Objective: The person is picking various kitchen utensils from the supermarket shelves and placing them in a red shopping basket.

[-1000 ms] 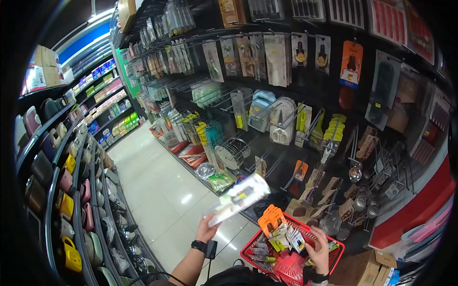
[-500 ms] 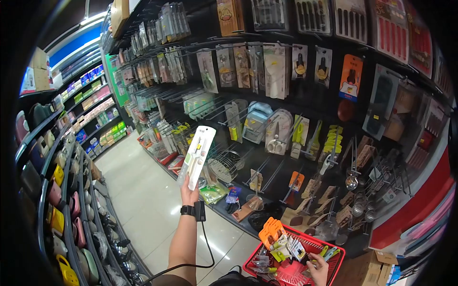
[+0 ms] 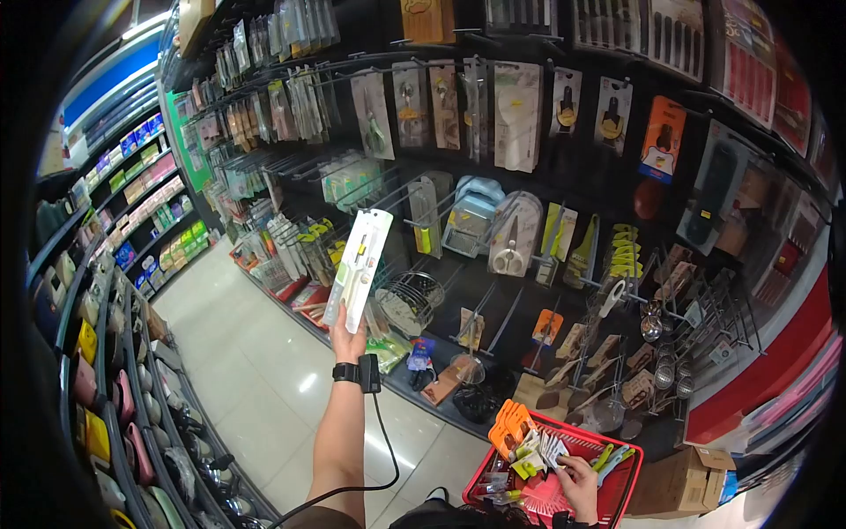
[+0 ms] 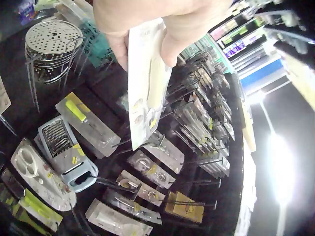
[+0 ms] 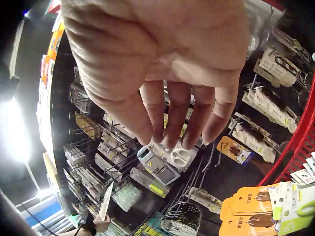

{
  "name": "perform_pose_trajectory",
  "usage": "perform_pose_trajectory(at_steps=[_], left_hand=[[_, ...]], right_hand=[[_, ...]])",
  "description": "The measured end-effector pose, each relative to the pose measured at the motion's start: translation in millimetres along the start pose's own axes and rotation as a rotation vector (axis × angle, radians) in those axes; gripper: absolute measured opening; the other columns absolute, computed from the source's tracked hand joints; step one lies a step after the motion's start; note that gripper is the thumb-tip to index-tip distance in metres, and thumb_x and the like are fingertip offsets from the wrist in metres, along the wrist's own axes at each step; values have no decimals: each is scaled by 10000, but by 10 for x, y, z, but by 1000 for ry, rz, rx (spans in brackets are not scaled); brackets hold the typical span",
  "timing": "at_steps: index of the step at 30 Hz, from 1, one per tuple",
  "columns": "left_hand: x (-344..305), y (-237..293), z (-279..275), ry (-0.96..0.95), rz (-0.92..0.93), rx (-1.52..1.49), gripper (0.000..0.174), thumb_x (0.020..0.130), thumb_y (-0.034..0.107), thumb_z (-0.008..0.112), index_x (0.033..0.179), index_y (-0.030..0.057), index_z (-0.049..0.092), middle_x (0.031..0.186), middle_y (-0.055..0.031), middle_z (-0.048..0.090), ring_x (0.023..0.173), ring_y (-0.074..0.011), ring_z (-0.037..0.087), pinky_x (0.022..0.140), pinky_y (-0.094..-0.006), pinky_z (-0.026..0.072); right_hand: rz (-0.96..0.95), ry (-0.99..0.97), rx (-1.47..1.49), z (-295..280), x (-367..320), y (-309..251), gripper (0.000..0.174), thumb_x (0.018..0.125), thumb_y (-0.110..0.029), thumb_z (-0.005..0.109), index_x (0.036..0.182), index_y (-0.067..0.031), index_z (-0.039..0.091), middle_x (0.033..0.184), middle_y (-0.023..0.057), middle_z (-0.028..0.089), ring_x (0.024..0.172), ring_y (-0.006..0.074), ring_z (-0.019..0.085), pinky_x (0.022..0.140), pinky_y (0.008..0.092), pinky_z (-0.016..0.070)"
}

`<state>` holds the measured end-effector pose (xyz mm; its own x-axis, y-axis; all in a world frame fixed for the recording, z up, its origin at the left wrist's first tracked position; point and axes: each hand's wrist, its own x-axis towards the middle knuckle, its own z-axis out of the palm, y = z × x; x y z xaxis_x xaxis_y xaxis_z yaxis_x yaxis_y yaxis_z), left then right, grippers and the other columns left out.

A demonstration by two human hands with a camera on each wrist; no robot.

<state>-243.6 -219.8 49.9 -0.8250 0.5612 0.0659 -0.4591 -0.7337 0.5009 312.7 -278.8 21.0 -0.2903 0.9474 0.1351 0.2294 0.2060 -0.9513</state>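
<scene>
My left hand (image 3: 347,337) grips the lower end of a long white package (image 3: 359,269), held up before the display wall. In the left wrist view, fingers and thumb pinch the package (image 4: 147,83) from both sides; a slim cream-handled utensil shows on it, its exact kind unclear. My right hand (image 3: 578,485) hovers over the red basket (image 3: 631,485) at lower right. Seen from the right wrist, that hand (image 5: 162,64) has its fingers loosely bent with nothing between them. Orange-carded items (image 3: 508,429) and green-and-white packs (image 3: 531,462) lie in the basket beside it.
Hooks ahead carry graters (image 3: 476,216), scissors (image 3: 514,236), green-handled tools (image 3: 624,251) and ladles (image 3: 652,324). Shelves of pots and cups (image 3: 84,344) line the left side. A cardboard box (image 3: 683,483) stands right of the basket, and tiled floor (image 3: 264,353) runs down the aisle.
My left hand has swung the package up and leftward from a slanted, lower position to nearly upright. My right hand stays over the basket, shifting slightly. The head view has turned a little.
</scene>
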Motion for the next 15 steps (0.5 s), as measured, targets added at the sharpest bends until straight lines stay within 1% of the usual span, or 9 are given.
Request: perform_pose_trajectory(at_steps=[5,7,8,10,11,13,14,15], left_hand=[[127,21,-111,3,-35,8,350,905,142,575,1229,44,486,1189,-87,575,1076,-222,571,848,-348,485],[195,-8,-117,38,-73,42,345,892,174,603,1212,88,508,1156,-62,594,1039,-207,582,801,-343,489],[241,-30,-131,35,-88,50,345,892,174,603,1212,88,508,1156,-62,594,1039,-207,582,801,-343,489],[476,-112,-291,95,-239,66,342,868,211,640,1185,135,535,1101,-38,622,998,-194,591,760,-329,484],[600,-157,-370,114,-321,74,358,836,230,681,1162,158,552,1043,-21,642,948,-191,604,736,-314,480],[824,-270,-484,127,-447,79,391,809,230,710,1159,152,556,1030,-47,646,913,-208,612,736,-336,490],[1179,-438,-780,7,-411,165,412,793,227,725,1155,131,553,1015,-66,643,893,-224,614,744,-352,494],[1562,-598,-1072,-122,-389,243,433,778,223,739,1152,111,551,1001,-84,641,873,-240,615,751,-368,499]], right_hand=[[25,21,36,62,55,-2,216,753,51,632,969,43,643,922,112,634,845,166,623,744,254,515],[37,40,26,91,75,-17,223,745,50,634,968,35,647,904,111,638,837,172,623,739,262,508],[20,33,2,101,89,9,224,741,47,635,964,31,649,888,111,639,834,177,622,742,268,501],[-5,52,-39,135,100,-4,222,731,24,639,952,22,653,850,111,641,825,191,616,745,283,477],[17,43,-82,129,114,-43,214,735,5,639,949,20,652,860,109,642,827,192,613,739,284,472],[-41,70,-96,135,150,-155,199,756,-18,633,951,13,654,869,103,644,817,196,614,726,281,471],[-84,63,-124,125,153,-64,176,776,27,635,952,24,619,891,67,573,808,130,566,691,237,461],[-39,84,-146,114,151,-140,171,787,12,641,954,31,613,902,64,579,813,126,565,694,236,460]])
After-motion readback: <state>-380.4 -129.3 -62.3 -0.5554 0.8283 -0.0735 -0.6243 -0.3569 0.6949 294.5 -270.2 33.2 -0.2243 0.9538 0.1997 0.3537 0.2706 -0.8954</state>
